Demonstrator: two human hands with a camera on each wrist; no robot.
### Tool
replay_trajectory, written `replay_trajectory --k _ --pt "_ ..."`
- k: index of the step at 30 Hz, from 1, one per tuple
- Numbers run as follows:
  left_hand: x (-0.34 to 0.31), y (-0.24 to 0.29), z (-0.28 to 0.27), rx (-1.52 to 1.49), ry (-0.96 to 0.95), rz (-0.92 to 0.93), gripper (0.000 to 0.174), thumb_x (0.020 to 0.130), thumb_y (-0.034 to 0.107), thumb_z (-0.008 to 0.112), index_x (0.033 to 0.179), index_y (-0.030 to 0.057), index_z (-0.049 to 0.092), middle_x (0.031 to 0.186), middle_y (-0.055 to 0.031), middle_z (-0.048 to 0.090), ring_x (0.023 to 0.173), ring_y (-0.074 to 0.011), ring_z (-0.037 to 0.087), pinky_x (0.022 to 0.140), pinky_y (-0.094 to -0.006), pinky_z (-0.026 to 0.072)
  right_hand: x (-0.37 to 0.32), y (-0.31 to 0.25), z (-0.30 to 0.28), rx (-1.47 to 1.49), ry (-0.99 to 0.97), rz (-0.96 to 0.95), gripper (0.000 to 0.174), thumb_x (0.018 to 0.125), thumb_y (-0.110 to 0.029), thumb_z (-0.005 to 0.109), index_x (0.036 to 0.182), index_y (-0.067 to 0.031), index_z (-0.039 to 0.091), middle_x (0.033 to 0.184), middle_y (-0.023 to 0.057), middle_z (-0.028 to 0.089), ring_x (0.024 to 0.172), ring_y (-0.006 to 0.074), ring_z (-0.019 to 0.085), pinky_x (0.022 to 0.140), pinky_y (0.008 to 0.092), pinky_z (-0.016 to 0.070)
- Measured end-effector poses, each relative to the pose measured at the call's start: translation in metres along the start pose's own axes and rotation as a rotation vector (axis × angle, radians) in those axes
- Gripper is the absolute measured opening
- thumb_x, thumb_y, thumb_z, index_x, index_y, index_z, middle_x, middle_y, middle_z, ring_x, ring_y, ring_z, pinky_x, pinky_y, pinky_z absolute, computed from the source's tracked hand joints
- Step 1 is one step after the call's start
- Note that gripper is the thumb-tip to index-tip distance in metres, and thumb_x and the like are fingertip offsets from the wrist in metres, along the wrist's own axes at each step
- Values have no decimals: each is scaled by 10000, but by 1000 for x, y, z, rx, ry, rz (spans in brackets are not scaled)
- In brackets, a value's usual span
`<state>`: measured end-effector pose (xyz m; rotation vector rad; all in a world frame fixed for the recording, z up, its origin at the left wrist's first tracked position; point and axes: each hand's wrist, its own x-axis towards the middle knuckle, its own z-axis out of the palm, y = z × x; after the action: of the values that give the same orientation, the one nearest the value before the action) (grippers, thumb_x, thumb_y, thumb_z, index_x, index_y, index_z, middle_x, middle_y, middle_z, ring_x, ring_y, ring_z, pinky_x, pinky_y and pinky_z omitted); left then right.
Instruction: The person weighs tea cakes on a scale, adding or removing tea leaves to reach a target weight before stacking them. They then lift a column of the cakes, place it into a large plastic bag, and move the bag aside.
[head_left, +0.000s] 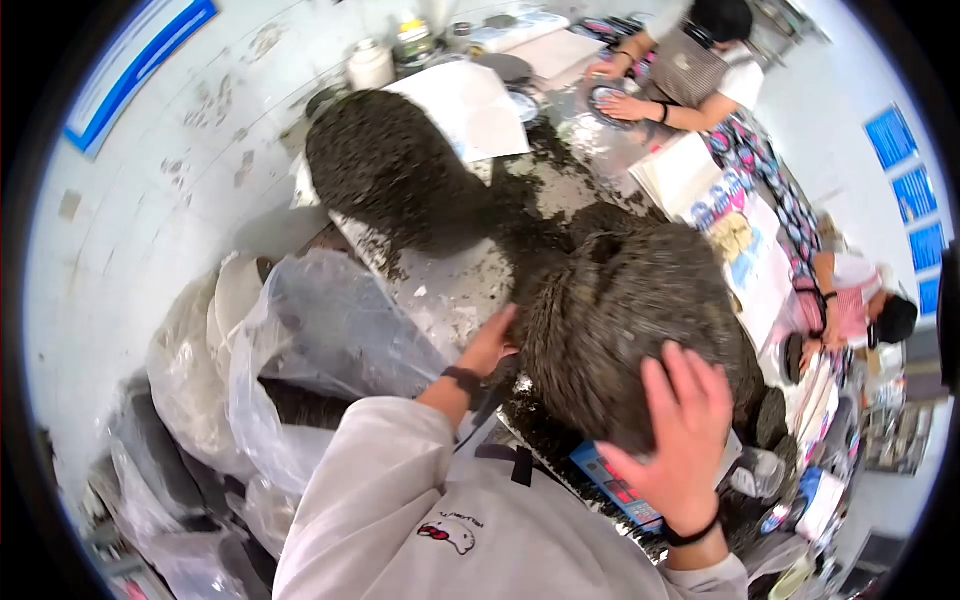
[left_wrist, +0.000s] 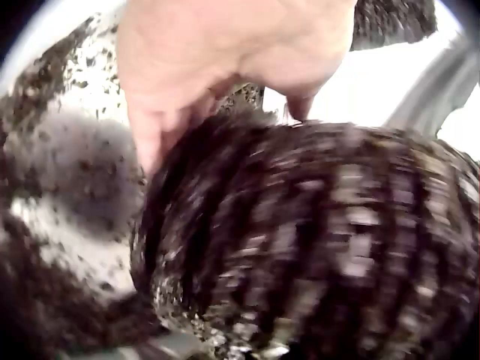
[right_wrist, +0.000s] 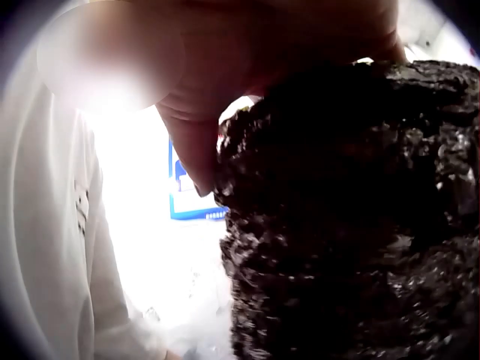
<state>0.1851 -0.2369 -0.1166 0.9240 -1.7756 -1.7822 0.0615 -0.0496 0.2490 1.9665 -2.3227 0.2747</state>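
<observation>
A large dark stack of thin, rough-edged sheets (head_left: 620, 310) lies between the two hands, blurred in the head view. At its left end the left hand (head_left: 488, 345) grips the edge; in the left wrist view that hand (left_wrist: 232, 45) has fingers and thumb bent over the end of the layered stack (left_wrist: 322, 240). The right hand (head_left: 690, 430) rests on the near right side with fingers spread and fairly straight. In the right wrist view the right hand (right_wrist: 277, 45) lies over the stack (right_wrist: 345, 210), its thumb against one side; the other fingertips are mostly hidden.
Another tall dark stack (head_left: 385, 170) stands at the back left, by a white sheet (head_left: 470, 105). Dark crumbs cover the tabletop (head_left: 450, 285). A blue device with red keys (head_left: 615, 485) sits near the body, a clear jar (head_left: 757, 472) to its right. Plastic bags (head_left: 330, 320) are at left; two people work beyond.
</observation>
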Motion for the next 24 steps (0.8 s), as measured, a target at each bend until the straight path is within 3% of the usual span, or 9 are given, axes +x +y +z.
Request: replay_trajectory --k 1,4,8,11,14,16,19,21,24 --pt "-1 24 11 -125 56 -329 715 827 497 626 1324 27 417 1300 -173 515 1189 -336 496 950 -388 416 8 -2 25 25 -91 8 776 616 -380 783 1285 -97 506 1374 115 430 1248 307 381 1053 554 243" --pt "-54 48 -10 582 288 -42 710 794 511 645 1245 -16 494 1175 -226 570 1092 -385 541 909 -420 443 -8 12 111 -96 -194 -27 832 628 -317 788 1351 -114 429 1435 93 353 1303 294 325 1085 547 189" --pt "-202 45 -80 979 -318 -392 978 603 603 728 1321 17 412 1187 -227 562 1058 -399 561 881 -456 467 -16 19 108 -12 -182 -89 869 645 -282 781 1391 -100 374 1469 123 300 1341 309 280 1102 553 157" --pt "-331 -76 -104 922 -559 -653 583 720 415 646 1170 48 589 1049 -200 643 1015 -344 607 863 -418 477 -15 29 104 -69 -143 -113 915 646 -280 782 1414 -84 325 1478 134 279 1349 325 268 1103 541 174" --pt "-422 -61 -95 906 -575 -1007 418 757 389 598 1051 99 667 1051 -163 657 999 -332 611 834 -410 479 -16 36 104 -53 -77 -152 917 648 -254 787 1417 -85 317 1485 120 279 1357 308 272 1101 537 188" --pt "-488 -118 -100 890 -441 -904 388 807 346 588 1129 137 646 1102 -152 643 1037 -317 600 866 -401 476 -19 39 105 -40 -50 -166 926 638 -236 796 1414 -76 317 1486 120 283 1372 310 252 1105 535 180" --pt "-445 -1 -87 -124 366 -725 586 780 344 685 1234 8 529 1169 -194 598 1075 -337 573 926 -398 454 -26 38 103 -23 -4 -201 926 635 -242 798 1411 -75 321 1487 123 279 1381 316 233 1111 539 165" --pt "-421 -22 -70 -26 238 -442 785 729 359 742 1310 -44 401 1180 -230 575 1113 -343 550 935 -391 449 -28 34 105 -57 -19 -211 925 636 -245 798 1411 -78 321 1489 119 277 1381 317 231 1112 540 165" --pt "-376 -17 -21 431 80 -482 828 725 352 751 1338 -26 341 1181 -239 572 1115 -351 548 926 -400 455 -30 30 106 -85 7 -256 928 638 -251 800 1414 -86 320 1494 110 270 1384 318 226 1114 542 161"
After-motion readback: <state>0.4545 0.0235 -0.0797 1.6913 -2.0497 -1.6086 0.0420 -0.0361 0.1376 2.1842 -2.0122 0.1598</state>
